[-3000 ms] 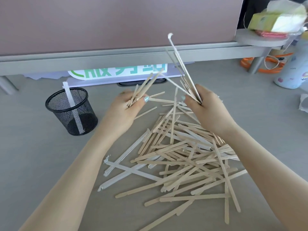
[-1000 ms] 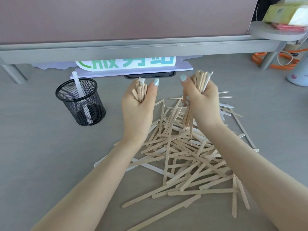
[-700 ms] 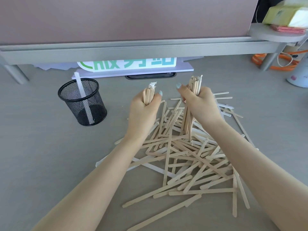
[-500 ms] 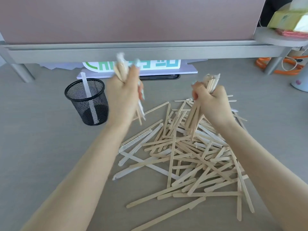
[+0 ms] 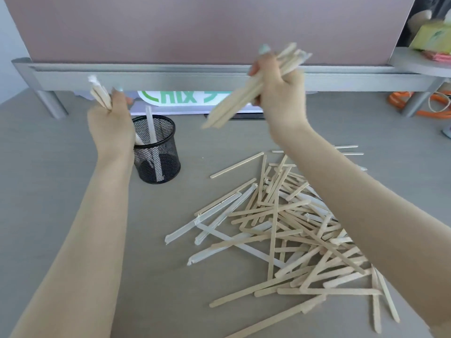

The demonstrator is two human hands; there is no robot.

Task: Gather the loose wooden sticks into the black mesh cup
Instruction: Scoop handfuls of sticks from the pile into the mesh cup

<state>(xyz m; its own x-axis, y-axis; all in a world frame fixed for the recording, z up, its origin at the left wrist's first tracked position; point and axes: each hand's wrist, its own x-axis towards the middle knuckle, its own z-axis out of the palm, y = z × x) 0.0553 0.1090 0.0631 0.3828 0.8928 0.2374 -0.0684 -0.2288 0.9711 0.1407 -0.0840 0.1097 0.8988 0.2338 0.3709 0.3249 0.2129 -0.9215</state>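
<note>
The black mesh cup [image 5: 159, 164] stands upright on the grey desk, left of centre, with one white-wrapped stick [image 5: 151, 132] leaning inside it. My left hand [image 5: 111, 125] hovers right over the cup's left rim, shut on a small bundle of wooden sticks [image 5: 98, 93] whose lower ends dip toward the opening. My right hand [image 5: 280, 98] is raised higher, to the cup's right, shut on a larger bundle [image 5: 241, 98] slanting down-left. A big loose pile of wooden sticks [image 5: 292, 230] lies on the desk at the right, mixed with white-wrapped ones.
A grey metal shelf rail [image 5: 195, 78] on legs crosses the back, under a mauve partition. Beneath it lies a white sign with green letters [image 5: 175, 100]. An orange cable coil [image 5: 415, 103] and a tissue pack [image 5: 432, 37] sit far right.
Both hands lifted their bundles off the pile. The left hand swung left to just over the cup; the right hand rose and tilted its bundle toward the cup.
</note>
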